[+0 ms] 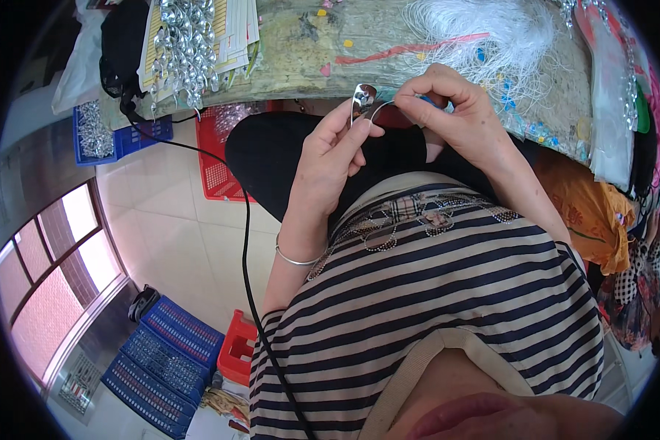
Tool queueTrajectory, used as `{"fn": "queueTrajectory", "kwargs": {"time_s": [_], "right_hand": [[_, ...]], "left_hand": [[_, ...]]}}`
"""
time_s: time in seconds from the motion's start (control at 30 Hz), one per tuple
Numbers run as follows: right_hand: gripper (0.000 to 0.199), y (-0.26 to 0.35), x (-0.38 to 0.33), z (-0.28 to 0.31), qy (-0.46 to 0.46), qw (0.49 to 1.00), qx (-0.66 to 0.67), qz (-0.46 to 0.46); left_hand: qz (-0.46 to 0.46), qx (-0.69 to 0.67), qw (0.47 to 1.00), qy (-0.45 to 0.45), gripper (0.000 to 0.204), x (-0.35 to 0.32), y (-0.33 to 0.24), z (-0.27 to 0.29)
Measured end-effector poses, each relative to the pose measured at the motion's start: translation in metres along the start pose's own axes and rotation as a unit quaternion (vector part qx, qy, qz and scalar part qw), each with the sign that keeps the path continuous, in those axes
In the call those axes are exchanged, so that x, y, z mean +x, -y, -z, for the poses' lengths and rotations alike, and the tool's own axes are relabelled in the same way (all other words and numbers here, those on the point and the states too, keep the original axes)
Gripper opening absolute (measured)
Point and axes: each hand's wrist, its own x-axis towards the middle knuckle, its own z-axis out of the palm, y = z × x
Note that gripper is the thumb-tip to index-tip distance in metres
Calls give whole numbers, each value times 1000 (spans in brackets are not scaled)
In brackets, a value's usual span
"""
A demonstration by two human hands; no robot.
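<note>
My left hand (324, 158) pinches a small shiny silver metal plate (364, 99) with dark openings or reflections in it, just off the table's near edge. A thin pale strand (380, 108) curves from the plate toward my right fingers. With thumb and forefinger closed together, my right hand (453, 110) grips this strand; a bit of blue shows beside those fingers. Whether the strand is wire or thread I cannot tell. Beyond the right hand, a loose heap of white threads (491, 37) lies on the worn grey-green tabletop (293, 62).
Strings of clear crystal beads (187, 44) lie over papers at the table's left. A red ribbon strip (411, 48) crosses the top. Plastic bags (612, 110) hang at the right edge. Blue baskets (143, 132) and a red crate (211, 172) stand below; a black cable (246, 242) hangs beside my left arm.
</note>
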Motion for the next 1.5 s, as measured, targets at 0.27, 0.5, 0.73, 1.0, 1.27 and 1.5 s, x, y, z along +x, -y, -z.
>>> {"fn": "queueTrajectory", "kwargs": {"time_s": [0.27, 0.5, 0.73, 1.0, 1.27, 1.5], "right_hand": [[7, -5, 3, -2, -36, 996, -21, 77], [8, -7, 5, -1, -49, 984, -134, 106], [7, -5, 6, -3, -60, 978, -159, 124], [8, -11, 9, 0, -70, 972, -183, 127], [9, -12, 8, 1, -81, 976, -167, 112], [8, -12, 8, 2, -80, 970, -191, 130]], "left_hand": [[10, -12, 1000, 4, 40, 0, 1, -2], [16, -13, 1000, 6, 40, 0, 3, -2], [8, -5, 1000, 4, 40, 0, 3, -1], [12, 0, 1000, 0, 40, 1, 4, -1], [19, -6, 1000, 4, 40, 2, 3, -3], [20, 8, 1000, -2, 39, 2, 3, -6]]}}
